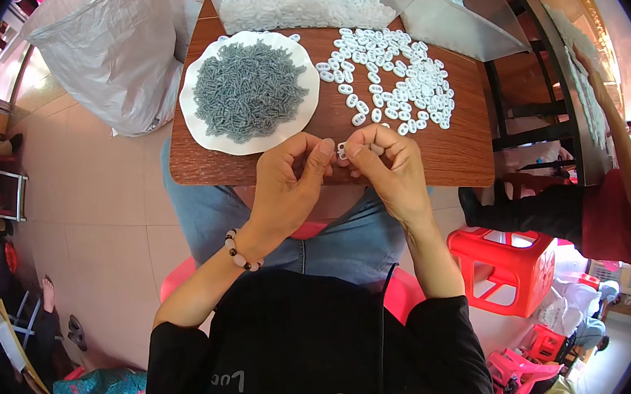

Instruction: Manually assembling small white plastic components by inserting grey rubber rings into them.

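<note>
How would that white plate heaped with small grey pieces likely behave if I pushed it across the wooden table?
The white plate looks shallow and wide, so it would probably slide flat rather than tip. The grey pieces are heaped loose above its rim, so a quick shove might spill some. It sits close to the wooden table near edge, and a push that way could perhaps send it off.

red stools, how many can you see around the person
3. One full red stool stands on the floor at the person's right. A smaller one sits behind it, lower right. The third is under the person, only its edges showing. More may be hidden.
</note>
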Demonstrator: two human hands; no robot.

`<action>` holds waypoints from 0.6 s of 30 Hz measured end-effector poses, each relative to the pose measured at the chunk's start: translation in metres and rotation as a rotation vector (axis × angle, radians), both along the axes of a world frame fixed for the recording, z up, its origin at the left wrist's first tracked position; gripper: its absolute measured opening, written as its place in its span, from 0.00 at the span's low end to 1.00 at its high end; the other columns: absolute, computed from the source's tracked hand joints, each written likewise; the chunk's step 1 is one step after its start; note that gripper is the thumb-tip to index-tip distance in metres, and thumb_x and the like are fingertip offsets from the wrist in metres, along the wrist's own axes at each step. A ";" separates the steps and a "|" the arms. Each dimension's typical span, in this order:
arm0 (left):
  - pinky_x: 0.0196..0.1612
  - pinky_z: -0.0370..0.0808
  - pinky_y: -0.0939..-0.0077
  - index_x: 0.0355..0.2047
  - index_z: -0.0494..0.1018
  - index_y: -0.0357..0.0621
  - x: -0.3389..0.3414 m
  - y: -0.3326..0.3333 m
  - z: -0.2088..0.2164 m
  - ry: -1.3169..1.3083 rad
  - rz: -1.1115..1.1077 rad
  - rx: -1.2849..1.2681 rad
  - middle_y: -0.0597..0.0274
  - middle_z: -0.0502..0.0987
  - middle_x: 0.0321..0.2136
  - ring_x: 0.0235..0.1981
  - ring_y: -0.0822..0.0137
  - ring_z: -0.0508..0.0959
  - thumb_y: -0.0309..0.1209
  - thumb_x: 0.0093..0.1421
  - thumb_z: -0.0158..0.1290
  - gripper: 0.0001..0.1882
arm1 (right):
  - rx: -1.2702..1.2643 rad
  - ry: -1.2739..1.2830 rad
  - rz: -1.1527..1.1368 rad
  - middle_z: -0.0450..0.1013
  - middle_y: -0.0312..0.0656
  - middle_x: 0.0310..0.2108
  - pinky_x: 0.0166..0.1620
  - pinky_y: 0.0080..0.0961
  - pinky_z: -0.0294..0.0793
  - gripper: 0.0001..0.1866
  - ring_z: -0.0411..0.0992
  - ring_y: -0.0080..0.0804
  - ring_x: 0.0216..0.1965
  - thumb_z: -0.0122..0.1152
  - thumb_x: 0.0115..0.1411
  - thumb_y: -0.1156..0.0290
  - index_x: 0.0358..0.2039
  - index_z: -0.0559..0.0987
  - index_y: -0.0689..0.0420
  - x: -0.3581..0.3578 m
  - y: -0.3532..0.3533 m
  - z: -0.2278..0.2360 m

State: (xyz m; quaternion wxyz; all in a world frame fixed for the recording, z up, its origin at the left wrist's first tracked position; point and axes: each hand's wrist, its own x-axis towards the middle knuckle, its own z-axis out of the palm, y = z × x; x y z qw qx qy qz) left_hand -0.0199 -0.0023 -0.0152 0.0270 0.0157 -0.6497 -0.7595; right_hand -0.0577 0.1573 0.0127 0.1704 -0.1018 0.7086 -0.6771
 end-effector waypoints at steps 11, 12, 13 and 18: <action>0.25 0.65 0.86 0.26 0.73 0.35 0.000 0.000 -0.006 0.022 0.045 -0.005 0.70 0.71 0.18 0.22 0.83 0.68 0.32 0.64 0.51 0.13 | 0.077 0.063 -0.021 0.73 0.33 0.31 0.36 0.11 0.64 0.06 0.66 0.12 0.31 0.54 0.62 0.72 0.31 0.75 0.61 0.003 -0.005 0.001; 0.25 0.65 0.86 0.26 0.73 0.35 0.000 0.000 -0.007 0.028 0.050 -0.023 0.70 0.71 0.18 0.22 0.82 0.68 0.33 0.64 0.51 0.13 | 0.069 0.070 -0.019 0.73 0.35 0.34 0.37 0.11 0.64 0.06 0.66 0.12 0.32 0.54 0.61 0.73 0.31 0.75 0.61 0.003 -0.005 0.001; 0.25 0.65 0.86 0.26 0.73 0.35 0.001 0.000 -0.008 0.034 0.056 -0.042 0.70 0.71 0.18 0.22 0.82 0.68 0.33 0.64 0.51 0.13 | 0.069 0.068 -0.018 0.73 0.35 0.34 0.37 0.11 0.64 0.06 0.66 0.12 0.32 0.54 0.61 0.73 0.31 0.75 0.61 0.003 -0.006 0.000; 0.25 0.65 0.86 0.27 0.73 0.35 0.001 -0.001 -0.007 0.017 0.044 -0.041 0.70 0.71 0.18 0.22 0.82 0.68 0.34 0.64 0.51 0.14 | -0.004 0.090 0.012 0.68 0.41 0.48 0.40 0.13 0.65 0.04 0.66 0.13 0.35 0.54 0.60 0.76 0.31 0.75 0.62 0.002 -0.005 -0.008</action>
